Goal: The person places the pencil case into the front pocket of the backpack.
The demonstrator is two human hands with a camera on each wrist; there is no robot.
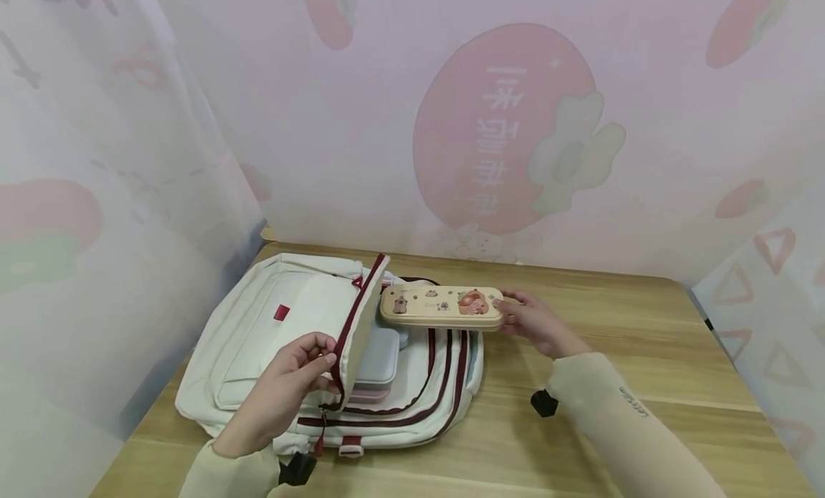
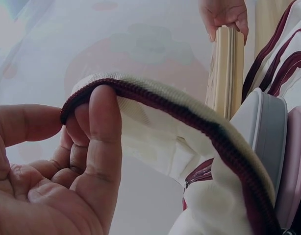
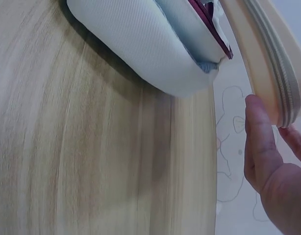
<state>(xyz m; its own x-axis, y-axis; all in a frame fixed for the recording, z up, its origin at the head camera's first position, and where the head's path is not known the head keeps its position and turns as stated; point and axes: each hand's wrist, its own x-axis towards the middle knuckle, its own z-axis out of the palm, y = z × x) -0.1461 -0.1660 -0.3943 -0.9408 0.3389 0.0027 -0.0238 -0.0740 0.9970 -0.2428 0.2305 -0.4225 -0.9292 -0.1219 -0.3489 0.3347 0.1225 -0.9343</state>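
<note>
A white backpack with dark red zips lies on the table, its front pocket unzipped. My left hand pinches the zipped edge of the pocket flap and lifts it. At its far end my right hand grips a cream zipped pencil case printed with small cartoon pictures. The case is level above the bag, its left end at the pocket opening. Inside the pocket sit a grey-blue case and, below it, a pink case. The left wrist view shows both edge-on beside the flap.
The wooden table extends to the right of the bag. A pale curtain with strawberry prints hangs behind it and at both sides. A red zip pull dangles at the bag's near edge.
</note>
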